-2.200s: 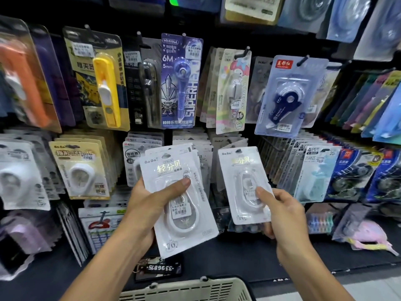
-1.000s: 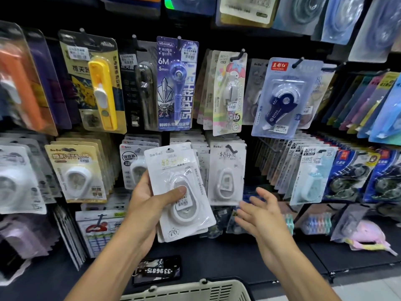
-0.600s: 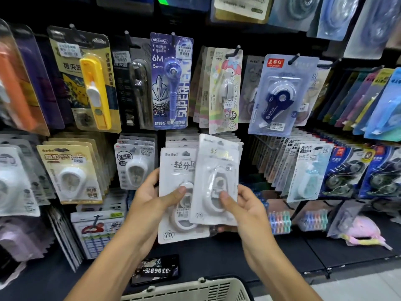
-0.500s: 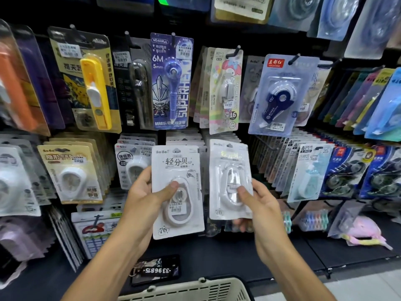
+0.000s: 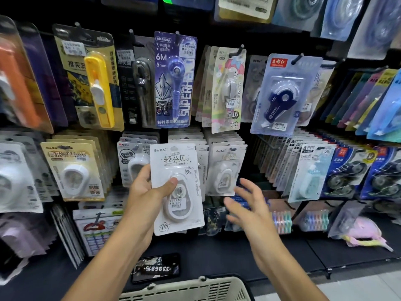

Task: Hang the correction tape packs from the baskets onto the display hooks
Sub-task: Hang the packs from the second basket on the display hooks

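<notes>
Left hand (image 5: 147,192) grips a white correction tape pack (image 5: 176,187), thumb pressed on the clear blister over an oval white dispenser. Card reads "BoBo", "轻分贝", "76" at lower left; small price sticker on the blister. Right hand (image 5: 249,205) empty, fingers spread and relaxed, just below a matching hung pack (image 5: 225,170) on its display hook, not touching it. Neighbouring glossy cards: purple "6M 5mm SUPERHERO" pack (image 5: 174,80), pastel "MY MELODY" pack (image 5: 229,90). Beige perforated plastic basket (image 5: 186,290) at bottom edge.
</notes>
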